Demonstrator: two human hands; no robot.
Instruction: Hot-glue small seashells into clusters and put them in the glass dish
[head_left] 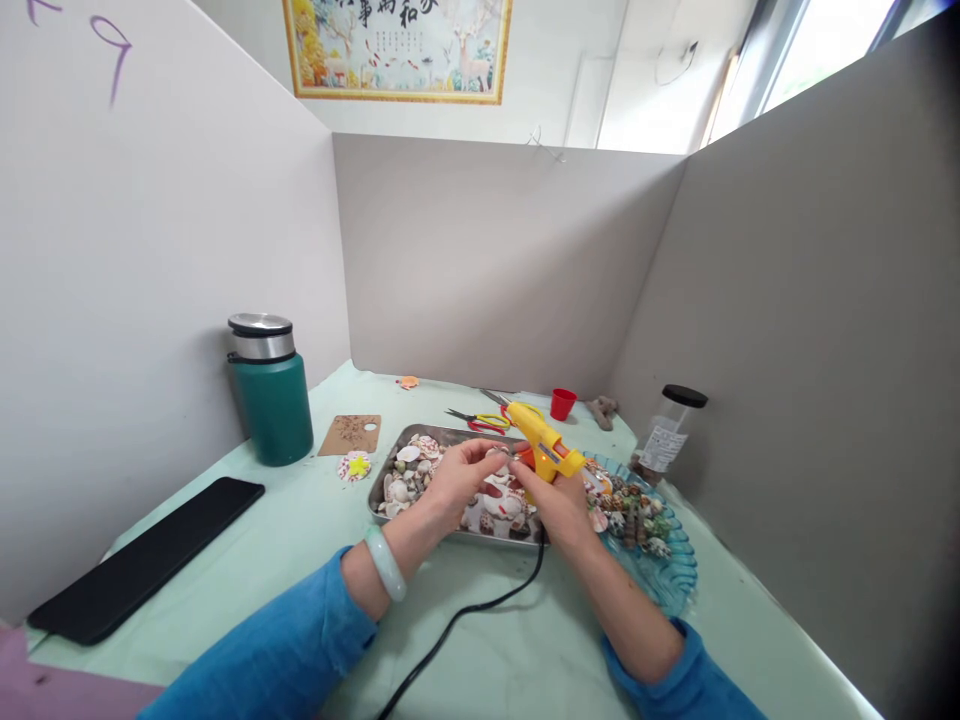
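A yellow hot glue gun (541,440) is in my right hand (556,505), its nozzle tilted up and leftward and its black cord (465,612) running down toward me. My left hand (459,478) is pinched close to the right fingertips. Whatever small piece sits between those fingers is too hidden to name. Both hands are above a metal tray (373,492) of shells (405,485), several pale, some with reddish marks. To the right, a blue scalloped glass plate (681,570) holds small spiral shells (636,512), partly behind my right hand.
At left stand a green bottle (271,405), a brown card (350,435), a shell piece with a yellow flower (354,466) and a black pad (150,560). Behind the tray lie scissors (480,420) and a red cup (562,404). A black-lidded jar (667,435) leans at right. Grey panels (495,260) enclose the table.
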